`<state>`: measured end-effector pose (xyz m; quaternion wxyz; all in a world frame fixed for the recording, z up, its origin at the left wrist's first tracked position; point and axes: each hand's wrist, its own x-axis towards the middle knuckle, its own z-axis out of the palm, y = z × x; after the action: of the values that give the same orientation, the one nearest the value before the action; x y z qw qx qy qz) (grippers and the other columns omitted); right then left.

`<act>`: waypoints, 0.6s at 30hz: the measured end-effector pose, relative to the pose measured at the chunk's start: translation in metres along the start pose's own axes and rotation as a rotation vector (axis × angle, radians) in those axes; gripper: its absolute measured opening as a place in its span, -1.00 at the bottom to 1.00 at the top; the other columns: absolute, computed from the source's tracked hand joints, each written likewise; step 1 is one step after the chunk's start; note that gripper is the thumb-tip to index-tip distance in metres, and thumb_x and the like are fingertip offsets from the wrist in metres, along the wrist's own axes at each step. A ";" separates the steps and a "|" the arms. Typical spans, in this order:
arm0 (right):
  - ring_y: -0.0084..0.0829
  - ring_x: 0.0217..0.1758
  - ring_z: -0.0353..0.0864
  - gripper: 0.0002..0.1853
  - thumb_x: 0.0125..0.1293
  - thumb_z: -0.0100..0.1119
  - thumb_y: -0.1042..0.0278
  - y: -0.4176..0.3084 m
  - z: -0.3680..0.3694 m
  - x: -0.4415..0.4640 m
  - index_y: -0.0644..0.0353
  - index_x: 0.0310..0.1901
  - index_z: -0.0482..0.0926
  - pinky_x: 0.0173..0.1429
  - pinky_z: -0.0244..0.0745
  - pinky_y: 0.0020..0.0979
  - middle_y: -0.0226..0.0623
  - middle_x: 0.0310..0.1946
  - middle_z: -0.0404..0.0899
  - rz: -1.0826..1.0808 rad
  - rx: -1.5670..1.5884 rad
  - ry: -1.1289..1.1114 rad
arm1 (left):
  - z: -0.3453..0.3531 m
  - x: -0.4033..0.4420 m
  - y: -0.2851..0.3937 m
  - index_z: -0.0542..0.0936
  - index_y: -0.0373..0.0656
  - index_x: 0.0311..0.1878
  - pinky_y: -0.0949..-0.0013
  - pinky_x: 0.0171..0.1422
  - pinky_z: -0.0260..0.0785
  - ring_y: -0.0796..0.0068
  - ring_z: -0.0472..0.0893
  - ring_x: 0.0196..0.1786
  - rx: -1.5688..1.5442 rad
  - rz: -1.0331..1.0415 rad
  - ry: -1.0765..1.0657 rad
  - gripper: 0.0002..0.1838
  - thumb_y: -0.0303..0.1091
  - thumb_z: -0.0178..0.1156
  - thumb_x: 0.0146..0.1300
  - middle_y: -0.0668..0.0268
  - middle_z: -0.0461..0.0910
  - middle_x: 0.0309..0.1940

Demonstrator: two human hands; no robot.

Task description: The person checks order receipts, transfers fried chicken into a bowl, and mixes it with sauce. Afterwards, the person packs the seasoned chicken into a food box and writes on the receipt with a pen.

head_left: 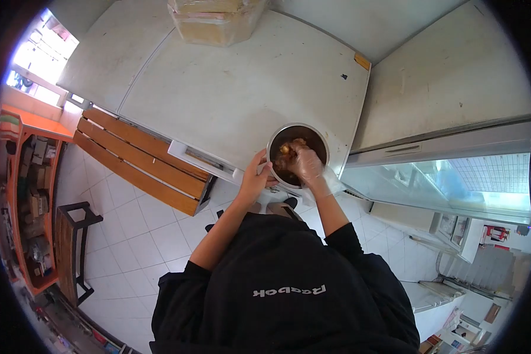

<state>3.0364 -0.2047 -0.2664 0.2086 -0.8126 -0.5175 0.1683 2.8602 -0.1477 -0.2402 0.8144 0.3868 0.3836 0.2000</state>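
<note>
A round metal bowl with dark brown sauce and chunks of food in it stands at the front edge of the white counter. My left hand is bare and rests against the bowl's left rim, its fingers curved along the outer wall. Inside the bowl is my right hand, in a clear plastic glove, palm down over the food. Its fingers are bent into the chunks, and their tips are partly hidden, so what lies between them is unclear.
A translucent tub sits at the counter's back. Left of the counter are a slatted wooden bench, a smaller bench and an orange shelf unit. To the right is a glass-topped cabinet.
</note>
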 end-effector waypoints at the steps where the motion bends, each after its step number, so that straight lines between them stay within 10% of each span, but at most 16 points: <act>1: -0.09 -0.12 0.60 -0.44 -0.08 0.36 0.37 -0.001 -0.005 0.003 0.17 0.05 0.48 0.00 0.49 -0.28 -0.02 -0.15 0.58 0.027 -0.014 0.015 | 0.001 0.000 0.002 0.16 0.02 0.35 0.24 -0.11 0.62 0.16 0.65 -0.17 0.000 0.000 -0.005 -0.54 -0.45 -0.10 0.41 0.17 0.28 0.12; 8: -0.38 -0.06 0.56 -0.53 0.00 0.41 0.33 -0.021 -0.066 -0.007 0.32 -0.08 0.45 0.07 0.43 -0.45 -0.13 -0.16 0.54 -0.044 0.650 -0.151 | 0.002 0.000 0.004 0.12 0.02 0.36 0.26 -0.13 0.62 0.18 0.66 -0.20 0.021 -0.007 -0.040 -0.52 -0.46 -0.12 0.41 0.14 0.27 0.16; 11: -0.18 0.03 0.56 -0.55 0.01 0.39 0.29 -0.024 -0.084 -0.011 0.33 -0.10 0.48 0.13 0.43 -0.28 0.00 -0.06 0.55 -0.062 0.809 -0.157 | 0.000 0.004 -0.003 0.07 0.03 0.38 0.26 -0.16 0.63 0.17 0.66 -0.20 0.034 -0.021 -0.044 -0.51 -0.38 -0.13 0.43 0.13 0.28 0.15; 18: 0.00 0.09 0.50 -0.30 -0.15 0.41 0.13 -0.019 -0.021 0.015 0.24 0.07 0.42 0.14 0.42 -0.12 0.05 -0.01 0.51 -0.003 -0.052 -0.179 | 0.015 0.002 0.001 -0.07 0.10 0.45 0.27 -0.23 0.63 0.19 0.64 -0.13 -0.097 -0.045 -0.135 -0.41 -0.14 -0.12 0.44 0.13 0.27 0.22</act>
<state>3.0380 -0.1874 -0.2393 0.1408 -0.7987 -0.5394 0.2264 2.8731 -0.1535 -0.2344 0.8605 0.3508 0.3262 0.1733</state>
